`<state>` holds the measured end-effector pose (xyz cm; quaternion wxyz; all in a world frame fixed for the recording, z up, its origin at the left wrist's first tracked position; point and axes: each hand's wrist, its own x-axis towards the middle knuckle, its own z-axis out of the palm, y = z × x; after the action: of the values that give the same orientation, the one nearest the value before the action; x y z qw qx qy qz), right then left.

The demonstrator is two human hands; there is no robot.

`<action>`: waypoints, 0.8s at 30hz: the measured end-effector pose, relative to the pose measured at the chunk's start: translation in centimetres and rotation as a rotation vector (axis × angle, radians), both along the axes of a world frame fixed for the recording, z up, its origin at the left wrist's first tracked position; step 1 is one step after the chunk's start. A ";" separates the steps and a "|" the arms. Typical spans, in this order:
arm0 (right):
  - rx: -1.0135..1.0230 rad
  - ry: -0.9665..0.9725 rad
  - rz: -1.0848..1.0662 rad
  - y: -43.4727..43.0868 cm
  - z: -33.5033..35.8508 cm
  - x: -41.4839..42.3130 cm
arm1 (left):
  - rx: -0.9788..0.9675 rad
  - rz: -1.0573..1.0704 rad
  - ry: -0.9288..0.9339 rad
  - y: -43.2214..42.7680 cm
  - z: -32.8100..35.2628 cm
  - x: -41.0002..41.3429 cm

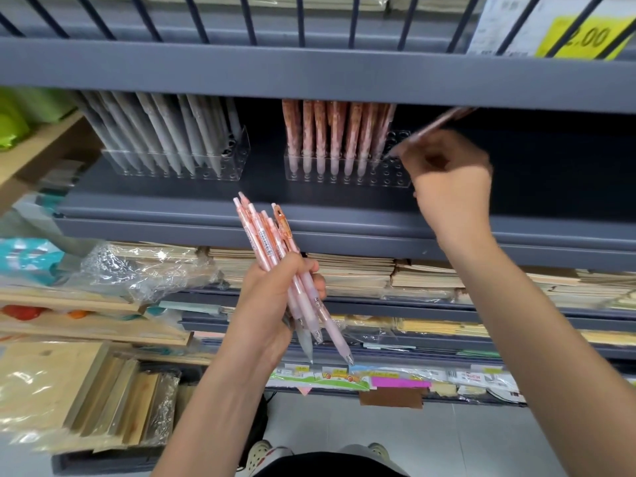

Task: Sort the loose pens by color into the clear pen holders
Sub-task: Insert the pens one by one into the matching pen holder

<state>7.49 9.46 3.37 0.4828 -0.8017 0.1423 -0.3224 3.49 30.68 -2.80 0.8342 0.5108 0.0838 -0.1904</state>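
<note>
Right grip (447, 173) is closed round a single pink pen (438, 122), blurred and tilted, its tip right at the free right end of the pink holder (395, 175), the clear one on the grey shelf (206, 204). Left grip (272, 304) sits lower down, fingers wrapped round a bundle of pink pens (265, 235), tips pointing down, with one grey pen (306, 342) tucked in among them. Further left on that shelf, well apart, a second clear holder (237, 163) stands packed with grey pens (165, 132).
</note>
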 end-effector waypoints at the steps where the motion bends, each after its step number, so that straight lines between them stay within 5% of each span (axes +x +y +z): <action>1: -0.073 0.025 -0.013 0.1 0.0 0.6 | -0.007 -0.002 -0.003 0.0 0.0 0.0; 8: -0.516 0.332 -0.058 0.5 0.3 2.7 | -0.030 -0.002 -0.018 0.8 -0.2 0.0; 24: -0.687 0.617 0.036 0.8 4.8 4.0 | -0.022 0.017 -0.025 1.8 -0.7 0.0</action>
<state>11.45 10.24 8.21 0.1299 -0.9760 0.1504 -0.0887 3.51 32.45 -3.48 0.8423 0.5032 0.0757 -0.1779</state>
